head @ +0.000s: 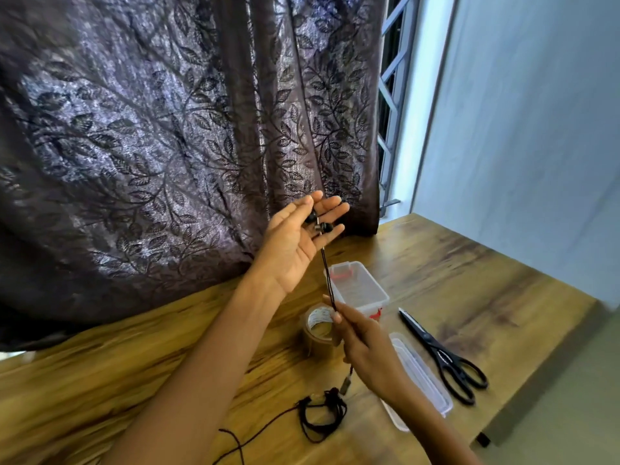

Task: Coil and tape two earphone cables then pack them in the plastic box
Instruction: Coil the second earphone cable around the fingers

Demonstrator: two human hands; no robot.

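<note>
My left hand point(298, 236) is raised above the table, palm up, fingers straight. Two black earbuds point(318, 223) lie across its fingers. Their black cable point(327, 273) runs down to my right hand point(362, 344), which pinches it between thumb and fingers over the tape roll. Below that hand the cable hangs on with its inline piece point(345, 385). A second earphone cable point(323, 417), coiled and black, lies on the wooden table near the front, a loose strand trailing left. The clear plastic box point(360, 290) stands open behind my right hand, its lid point(419, 380) lying to the right.
A brown packing tape roll point(317, 333) stands on the wooden table point(469, 280) left of the box. Black scissors point(443, 357) lie right of the lid. A dark leaf-patterned curtain point(167, 146) hangs behind; the table's right edge drops off near the scissors.
</note>
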